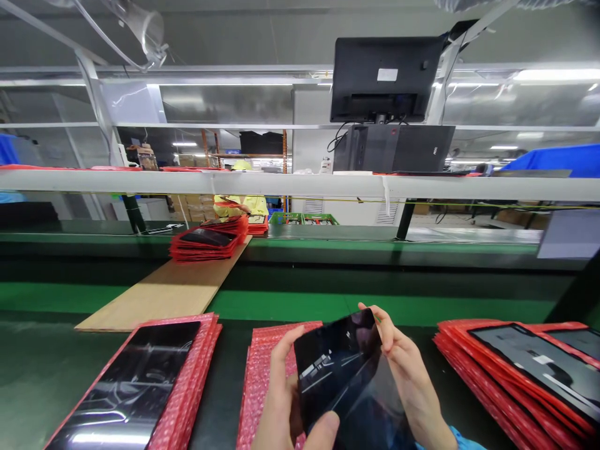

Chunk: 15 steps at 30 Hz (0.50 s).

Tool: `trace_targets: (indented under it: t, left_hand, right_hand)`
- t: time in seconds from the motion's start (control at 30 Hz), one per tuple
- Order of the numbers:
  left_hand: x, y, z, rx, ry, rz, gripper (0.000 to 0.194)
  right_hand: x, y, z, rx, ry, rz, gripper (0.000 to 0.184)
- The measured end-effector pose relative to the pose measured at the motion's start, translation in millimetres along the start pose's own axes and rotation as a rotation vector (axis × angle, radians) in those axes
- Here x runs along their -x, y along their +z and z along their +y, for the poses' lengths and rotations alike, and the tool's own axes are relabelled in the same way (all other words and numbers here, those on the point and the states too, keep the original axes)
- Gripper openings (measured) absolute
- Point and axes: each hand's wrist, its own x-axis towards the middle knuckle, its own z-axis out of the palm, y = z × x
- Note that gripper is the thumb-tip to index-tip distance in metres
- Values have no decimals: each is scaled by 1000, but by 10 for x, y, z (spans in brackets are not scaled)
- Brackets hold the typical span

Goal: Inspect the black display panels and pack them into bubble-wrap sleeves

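A glossy black screen panel (349, 375) is held up, tilted, between my two hands. My left hand (285, 400) grips its left edge, the thumb lying over the front. At the upper right corner and right edge, the fingers of my right hand (405, 362) pinch the panel. Below and behind it lies a stack of pink bubble-wrap sleeves (260, 356). To the left, another black screen panel (135, 381) rests on pink bubble-wrap sleeves (192, 381). On the right, a panel with a grey back (539, 359) tops a pile of red bubble-wrap sleeves (478, 375).
A wooden board (164, 294) bridges the green belt (281, 306), bearing a pile of red sleeves (209, 240). A white shelf rail (281, 182) crosses ahead, with a monitor (384, 78) above. A person in yellow (255, 204) is beyond, near green crates (304, 219).
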Motion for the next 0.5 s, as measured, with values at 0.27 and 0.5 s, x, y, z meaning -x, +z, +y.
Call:
trace_targets:
  t: [0.27,0.5]
  left_hand:
    - [-183,-79,226,453,-247,-15,70]
    - [-318,-161,137,295,-268,120,26]
  right_hand:
    - [5,-43,-81,38,112,67,26]
    - [2,-9,-171,118,119,55,15]
